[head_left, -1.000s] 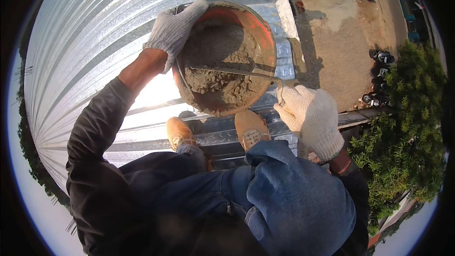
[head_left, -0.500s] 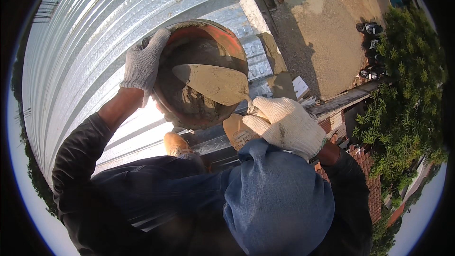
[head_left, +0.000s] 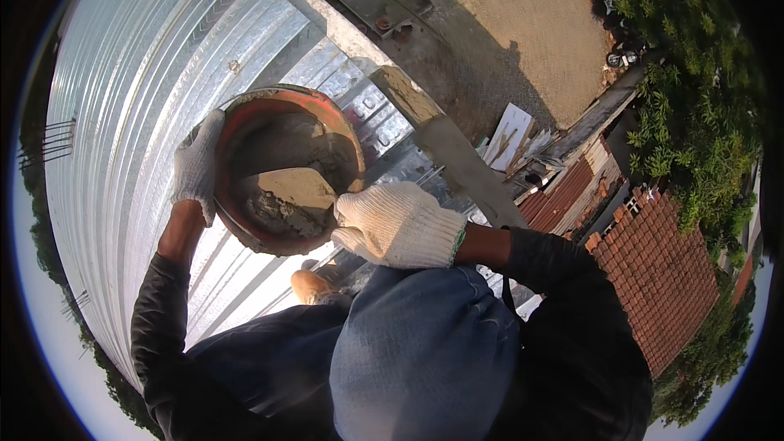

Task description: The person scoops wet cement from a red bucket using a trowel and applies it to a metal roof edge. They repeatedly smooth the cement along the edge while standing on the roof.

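Observation:
An orange bucket (head_left: 327, 107) crusted with wet grey mortar (head_left: 314, 147) is held tilted over my knees and feet. My left hand (head_left: 193, 159), in a grey knit glove, grips the bucket's left rim. My right hand (head_left: 398, 224), in a cream knit glove, is closed on a trowel's handle at the bucket's right edge. The mortar-coated trowel blade (head_left: 290, 184) lies inside the bucket, on the mortar. My beige shoe (head_left: 314, 286) shows just below the bucket; the other is hidden.
The corrugated metal roof (head_left: 139, 73) spreads left, with rebar (head_left: 57, 139) beyond. Along its right edge runs a mortar-topped ledge (head_left: 465, 171). Below lie a yard (head_left: 531, 24), parked motorbikes (head_left: 621, 53), scrap boards (head_left: 506, 135), a tiled roof (head_left: 649, 278) and trees (head_left: 686, 114).
My view has swung toward the ledge and tiled roof. The bucket sits lower and further left in view. My right hand has moved left, and the trowel blade has turned and sits deeper inside.

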A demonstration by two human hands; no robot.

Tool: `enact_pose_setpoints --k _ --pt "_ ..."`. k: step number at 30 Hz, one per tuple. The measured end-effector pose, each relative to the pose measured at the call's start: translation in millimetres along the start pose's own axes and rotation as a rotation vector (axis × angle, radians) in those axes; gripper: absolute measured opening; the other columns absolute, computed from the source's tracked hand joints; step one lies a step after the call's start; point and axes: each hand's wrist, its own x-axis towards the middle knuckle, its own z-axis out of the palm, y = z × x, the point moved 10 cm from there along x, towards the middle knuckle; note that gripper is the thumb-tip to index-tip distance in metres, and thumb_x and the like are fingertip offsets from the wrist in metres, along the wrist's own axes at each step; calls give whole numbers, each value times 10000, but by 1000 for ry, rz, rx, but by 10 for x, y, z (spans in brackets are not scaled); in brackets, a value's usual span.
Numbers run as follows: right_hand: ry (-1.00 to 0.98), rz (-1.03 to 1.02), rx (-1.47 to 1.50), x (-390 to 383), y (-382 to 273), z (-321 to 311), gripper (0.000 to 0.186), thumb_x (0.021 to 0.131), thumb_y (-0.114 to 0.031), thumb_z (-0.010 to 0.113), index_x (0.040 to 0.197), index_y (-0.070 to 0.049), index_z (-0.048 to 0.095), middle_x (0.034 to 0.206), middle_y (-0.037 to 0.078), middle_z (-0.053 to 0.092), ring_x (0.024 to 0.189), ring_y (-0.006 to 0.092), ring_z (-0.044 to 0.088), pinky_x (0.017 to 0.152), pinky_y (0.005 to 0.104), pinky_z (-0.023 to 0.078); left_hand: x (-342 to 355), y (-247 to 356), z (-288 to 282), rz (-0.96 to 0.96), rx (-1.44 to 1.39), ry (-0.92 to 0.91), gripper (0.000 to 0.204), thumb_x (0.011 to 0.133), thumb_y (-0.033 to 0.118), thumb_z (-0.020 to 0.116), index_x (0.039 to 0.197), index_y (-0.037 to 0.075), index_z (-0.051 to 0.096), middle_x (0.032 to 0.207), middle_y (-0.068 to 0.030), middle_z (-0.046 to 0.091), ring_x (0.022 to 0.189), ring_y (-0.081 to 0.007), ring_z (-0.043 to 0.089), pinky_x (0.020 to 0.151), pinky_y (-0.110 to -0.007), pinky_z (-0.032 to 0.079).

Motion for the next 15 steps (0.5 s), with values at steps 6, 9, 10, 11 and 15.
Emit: enact_pose_setpoints --k 6,9,10,11,15 --pt "417 -90 -126 -209 -84 -520 325 1028 -352 774 1129 -48 720 952 157 759 850 350 791 725 487 629 -116 -21 -45 -25 -11 24 460 1143 363 718 1375 -31 767 1251 -129 811 1097 -222 773 993 -372 625" --pt "537 -93 -69 -434 13 -748 331 1023 -328 796 1179 -43 728 981 168 757 875 345 789 753 451 636 -142 -4 -42 -7 3 18 463 1148 366 710 1379 -32 764 1255 -122 809 1104 -216 770 995 -369 623" --pt "552 -48 -53 -518 127 -753 328 1029 -319 789 1193 -41 729 989 173 759 891 353 790 767 456 638 -126 -11 -89 2 15 21 464 1148 368 711 1378 -32 764 1255 -121 809 1105 -214 769 995 -369 623" --pt "574 8 -51 -648 260 -780 326 1034 -310 783 1208 -39 730 998 178 761 906 362 791 781 461 641 -75 -37 -73 15 19 8 466 1148 371 711 1376 -32 764 1254 -119 809 1106 -211 768 995 -368 623" --pt "668 176 -140 -834 1049 -753 330 1054 -313 738 1237 -40 704 1064 201 772 960 413 790 834 511 640 54 -98 -215 28 -2 -41 465 1147 382 715 1369 -23 769 1243 -111 810 1106 -200 763 991 -365 623"
